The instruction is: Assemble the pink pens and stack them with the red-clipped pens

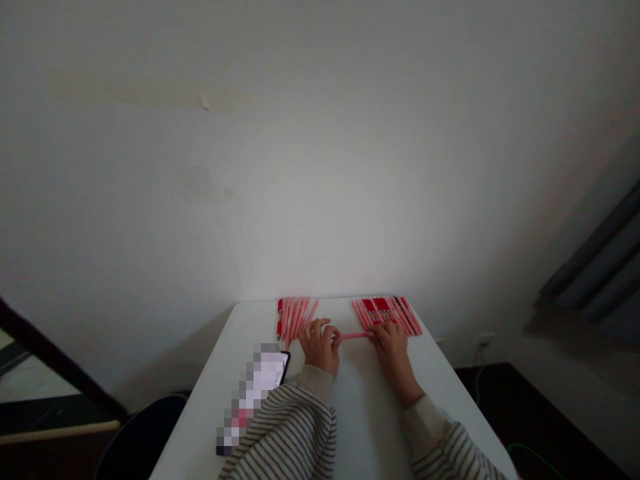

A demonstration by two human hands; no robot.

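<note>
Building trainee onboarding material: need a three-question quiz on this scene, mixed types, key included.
1. How is the crosswise pen held: A) left-handed, B) right-handed, C) two-handed?
2. True or false: the phone lies on the left part of the table.
3. Where do the other pens lie?

Key:
1. C: left hand and right hand both grip it.
2. True.
3. Near the table's far edge, in a left group and a right group.

Pink rod (355,335), ends hidden by both hands (320,347) (393,350)
</note>
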